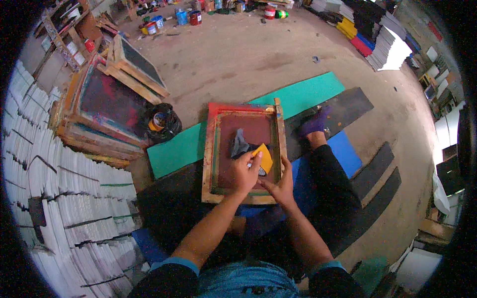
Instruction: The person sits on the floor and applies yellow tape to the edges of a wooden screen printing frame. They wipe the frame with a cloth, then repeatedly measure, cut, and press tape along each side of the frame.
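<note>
A wooden screen-printing frame (205, 176) with dark red mesh lies in front of me, its rails stained with ink. My left hand (246, 174) pinches a yellow flat piece (265, 158) between thumb and fingers, just above the mesh. Beyond that hand, a crumpled grey cloth (239, 144) rests on the mesh. A small pale object (262, 171) shows partly under the yellow piece; I cannot make out its kind. At the frame's lower right corner, my right hand (282, 187) rests with thumb and fingers apart, touching the frame's edge.
Green (181, 154) and black mats lie under and beside the frame, with a blue mat (346, 154) near my outstretched leg. Left stand more screen frames (112, 99), a black bag (171, 124) with a tin, and stacked white sheets (89, 208). Paint buckets (182, 19) line the far floor.
</note>
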The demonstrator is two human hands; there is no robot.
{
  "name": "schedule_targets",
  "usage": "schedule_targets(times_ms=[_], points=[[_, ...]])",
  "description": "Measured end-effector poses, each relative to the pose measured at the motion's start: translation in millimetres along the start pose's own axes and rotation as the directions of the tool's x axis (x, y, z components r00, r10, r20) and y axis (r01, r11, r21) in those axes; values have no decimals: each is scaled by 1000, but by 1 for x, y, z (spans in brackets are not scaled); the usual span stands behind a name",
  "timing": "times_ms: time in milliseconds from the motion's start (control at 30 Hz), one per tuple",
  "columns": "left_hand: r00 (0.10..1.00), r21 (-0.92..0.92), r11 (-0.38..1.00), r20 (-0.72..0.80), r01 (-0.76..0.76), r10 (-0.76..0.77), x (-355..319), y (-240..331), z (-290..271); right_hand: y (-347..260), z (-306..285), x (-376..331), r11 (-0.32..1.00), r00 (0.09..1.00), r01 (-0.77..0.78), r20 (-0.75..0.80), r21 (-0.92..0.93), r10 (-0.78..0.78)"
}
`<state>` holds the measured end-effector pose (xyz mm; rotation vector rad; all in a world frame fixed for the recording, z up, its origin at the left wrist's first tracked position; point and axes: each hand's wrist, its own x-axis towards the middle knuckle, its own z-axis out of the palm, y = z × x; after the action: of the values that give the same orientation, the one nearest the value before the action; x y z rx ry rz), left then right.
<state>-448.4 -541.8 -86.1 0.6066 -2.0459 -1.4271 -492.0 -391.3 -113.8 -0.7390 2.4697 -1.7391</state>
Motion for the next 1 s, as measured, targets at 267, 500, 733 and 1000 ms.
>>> schedule_targets(times_ms=[267,500,733,1000], points=[[939,-328,891,-32,314,-343,13,-9,-64,15,31,20,997,969,40,242,70,-56],[772,-443,639,256,629,-582,-2,-71,-123,-1,35,29,932,867,358,392,-61,-308],[685,-244,643,339,726,-644,-8,-80,-154,-28,47,32,875,796,476,467,-91,-385],[680,-132,687,363,714,-637,-22,-112,-170,-6,51,19,879,750,448,604,-166,-269]])
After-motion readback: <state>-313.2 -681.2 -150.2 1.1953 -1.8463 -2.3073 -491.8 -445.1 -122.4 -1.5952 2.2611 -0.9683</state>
